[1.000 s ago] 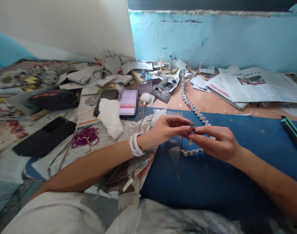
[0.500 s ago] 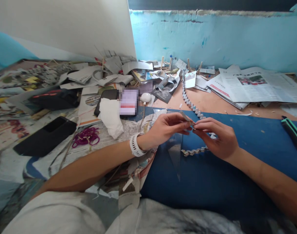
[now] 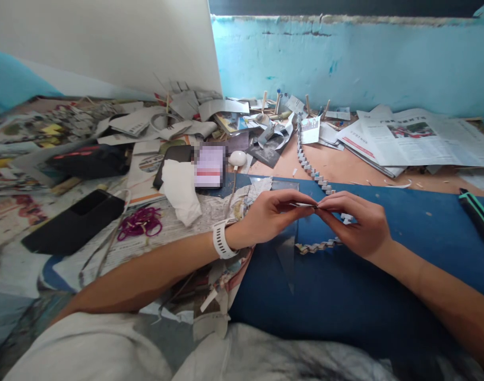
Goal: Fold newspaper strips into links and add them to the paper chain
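Note:
My left hand [image 3: 271, 214], with a white watch strap at the wrist, pinches a small folded paper strip [image 3: 303, 205] between thumb and fingers. Its right end meets the fingertips of my right hand [image 3: 355, 219], which are also closed on it. Most of the strip is hidden by the fingers. A zigzag folded-paper chain [image 3: 311, 172] runs from the back of the table down behind my right hand, and its other end lies on the blue mat [image 3: 305, 301] below my hands. A clear plastic triangle ruler [image 3: 286, 259] lies flat by the chain's end.
At the right is a black and green utility knife [image 3: 477, 217]. Newspapers [image 3: 420, 137] lie behind it. To the left are a phone [image 3: 210, 166], a white tissue [image 3: 181, 190], purple cord [image 3: 140, 222] and a black power bank [image 3: 73, 222]. Paper scraps crowd the back edge.
The paper strip has tilted from pointing up to nearly level. My left fingers have straightened along it, and both hands stay close together.

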The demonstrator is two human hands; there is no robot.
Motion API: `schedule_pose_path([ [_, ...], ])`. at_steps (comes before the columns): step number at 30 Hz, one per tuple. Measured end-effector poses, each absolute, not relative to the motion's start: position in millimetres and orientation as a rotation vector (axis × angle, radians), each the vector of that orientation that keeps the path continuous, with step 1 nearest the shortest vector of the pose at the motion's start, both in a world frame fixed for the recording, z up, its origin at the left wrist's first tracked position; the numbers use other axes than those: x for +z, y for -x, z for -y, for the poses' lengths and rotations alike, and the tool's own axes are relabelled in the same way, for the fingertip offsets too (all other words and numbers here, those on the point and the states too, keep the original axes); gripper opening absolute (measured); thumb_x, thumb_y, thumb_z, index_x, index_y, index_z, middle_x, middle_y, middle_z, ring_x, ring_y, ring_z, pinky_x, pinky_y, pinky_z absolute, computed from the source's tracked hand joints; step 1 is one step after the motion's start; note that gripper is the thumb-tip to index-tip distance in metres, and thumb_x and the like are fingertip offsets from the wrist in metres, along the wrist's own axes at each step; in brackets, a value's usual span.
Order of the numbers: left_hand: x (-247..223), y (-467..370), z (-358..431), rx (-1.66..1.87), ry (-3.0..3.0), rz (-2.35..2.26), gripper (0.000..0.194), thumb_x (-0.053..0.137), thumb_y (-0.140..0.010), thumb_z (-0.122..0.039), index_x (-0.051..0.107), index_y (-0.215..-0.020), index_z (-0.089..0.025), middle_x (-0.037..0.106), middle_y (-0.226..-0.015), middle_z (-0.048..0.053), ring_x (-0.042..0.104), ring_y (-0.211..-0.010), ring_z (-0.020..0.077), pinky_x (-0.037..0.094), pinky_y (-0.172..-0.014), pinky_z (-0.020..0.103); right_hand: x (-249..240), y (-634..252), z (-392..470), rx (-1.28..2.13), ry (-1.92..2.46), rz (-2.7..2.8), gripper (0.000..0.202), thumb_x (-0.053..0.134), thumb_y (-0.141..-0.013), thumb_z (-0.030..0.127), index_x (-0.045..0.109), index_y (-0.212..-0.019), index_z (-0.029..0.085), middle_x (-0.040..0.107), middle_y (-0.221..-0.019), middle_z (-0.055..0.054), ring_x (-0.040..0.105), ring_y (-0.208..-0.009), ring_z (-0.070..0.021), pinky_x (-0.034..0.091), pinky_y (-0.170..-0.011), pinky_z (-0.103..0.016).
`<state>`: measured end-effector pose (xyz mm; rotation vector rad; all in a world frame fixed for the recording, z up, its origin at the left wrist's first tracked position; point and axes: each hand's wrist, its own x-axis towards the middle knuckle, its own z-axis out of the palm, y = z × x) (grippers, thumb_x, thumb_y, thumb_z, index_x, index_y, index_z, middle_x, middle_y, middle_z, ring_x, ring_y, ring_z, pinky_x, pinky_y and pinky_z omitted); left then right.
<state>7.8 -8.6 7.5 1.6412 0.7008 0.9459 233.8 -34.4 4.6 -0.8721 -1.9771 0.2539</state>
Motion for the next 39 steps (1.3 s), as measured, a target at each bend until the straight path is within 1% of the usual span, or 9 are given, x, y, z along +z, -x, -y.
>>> schedule_pose_path([
  [4, 6.9, -6.9, 7.5, 0.977, -1.741, -0.689, 0.020, 0.072, -0.095, -0.027, 0.080, -0.111, -0.019, 0.079, -0.108, 0.009, 0.075, -0.099, 0.0194, 0.062, -0.088, 0.030, 5.6, -235.0, 33.6, 0.220, 0.860, 1.998, 0.015, 0.074, -0.092, 0.013, 0.072, -0.102, 0.025, 0.078, -0.094, -0.004, 0.076, -0.084, -0.0184, 0.063, -0.079, -0.031],
  [9, 5.7, -6.9, 7.4, 0.984, -1.736, -0.681, 0.020, 0.071, -0.096, -0.028, 0.081, -0.110, -0.019, 0.079, -0.110, 0.011, 0.075, -0.098, 0.0195, 0.063, -0.086, 0.030, 4.6, -236.7, 34.3, 0.164, 0.862, 2.054, 0.019, 0.073, -0.092, 0.012, 0.073, -0.105, 0.025, 0.078, -0.097, -0.004, 0.076, -0.083, -0.0166, 0.062, -0.079, -0.029],
  [17, 4.1, -9.8, 6.8, 1.057, -1.794, -0.633, 0.019, 0.076, -0.091, -0.026, 0.082, -0.108, -0.022, 0.079, -0.110, 0.009, 0.076, -0.099, 0.0193, 0.065, -0.088, 0.030, 6.8, -237.0, 34.5, 0.108, 0.880, 2.095, 0.018, 0.071, -0.094, 0.013, 0.073, -0.105, 0.026, 0.078, -0.099, -0.003, 0.075, -0.082, -0.0151, 0.060, -0.077, -0.026],
  [19, 4.3, -8.8, 6.7, 1.090, -1.854, -0.641, 0.017, 0.075, -0.093, -0.023, 0.082, -0.108, -0.022, 0.079, -0.107, 0.008, 0.076, -0.097, 0.0178, 0.064, -0.087, 0.028, 7.7, -235.9, 35.0, 0.152, 0.876, 2.076, 0.017, 0.073, -0.093, 0.014, 0.073, -0.105, 0.026, 0.078, -0.097, -0.003, 0.075, -0.081, -0.0152, 0.061, -0.077, -0.027],
  [22, 5.8, -7.2, 8.1, 1.132, -1.888, -0.671, 0.016, 0.073, -0.093, -0.020, 0.081, -0.107, -0.021, 0.080, -0.103, 0.007, 0.076, -0.096, 0.0172, 0.063, -0.086, 0.027, 9.7, -233.2, 36.7, 0.324, 0.920, 1.979, 0.014, 0.076, -0.092, 0.018, 0.074, -0.105, 0.024, 0.078, -0.093, -0.003, 0.077, -0.080, -0.0158, 0.064, -0.077, -0.027],
  [27, 8.7, -7.8, 12.6, 1.095, -1.768, -0.750, 0.017, 0.075, -0.093, -0.028, 0.080, -0.106, -0.018, 0.081, -0.098, 0.007, 0.078, -0.089, 0.0178, 0.065, -0.080, 0.026, 12.3, -231.0, 38.8, 0.481, 0.956, 1.929, 0.009, 0.074, -0.093, 0.022, 0.076, -0.102, 0.022, 0.080, -0.093, -0.004, 0.079, -0.080, -0.0179, 0.068, -0.076, -0.027],
  [32, 8.6, -7.8, 13.2, 1.076, -1.839, -0.768, 0.018, 0.076, -0.091, -0.029, 0.080, -0.104, -0.018, 0.082, -0.097, 0.007, 0.078, -0.087, 0.0167, 0.065, -0.079, 0.023, 12.8, -233.3, 37.0, 0.606, 0.996, 1.899, 0.009, 0.079, -0.089, 0.026, 0.076, -0.097, 0.021, 0.081, -0.086, -0.002, 0.078, -0.069, -0.0173, 0.068, -0.069, -0.026],
  [35, 7.5, -8.2, 13.1, 1.057, -1.821, -0.766, 0.019, 0.076, -0.091, -0.031, 0.079, -0.104, -0.017, 0.081, -0.097, 0.007, 0.078, -0.086, 0.0170, 0.066, -0.079, 0.024, 11.5, -235.6, 36.5, 0.511, 0.943, 1.974, 0.007, 0.076, -0.092, 0.022, 0.075, -0.098, 0.022, 0.080, -0.089, -0.003, 0.078, -0.075, -0.0170, 0.067, -0.072, -0.026],
  [39, 6.0, -9.9, 14.0, 1.037, -1.755, -0.801, 0.021, 0.078, -0.089, -0.035, 0.080, -0.098, -0.016, 0.081, -0.093, 0.007, 0.077, -0.084, 0.0172, 0.066, -0.079, 0.025, 8.2, -238.1, 36.7, 0.207, 0.812, 2.148, 0.018, 0.072, -0.094, 0.014, 0.072, -0.109, 0.023, 0.080, -0.096, -0.003, 0.078, -0.084, -0.0167, 0.063, -0.077, -0.026],
])
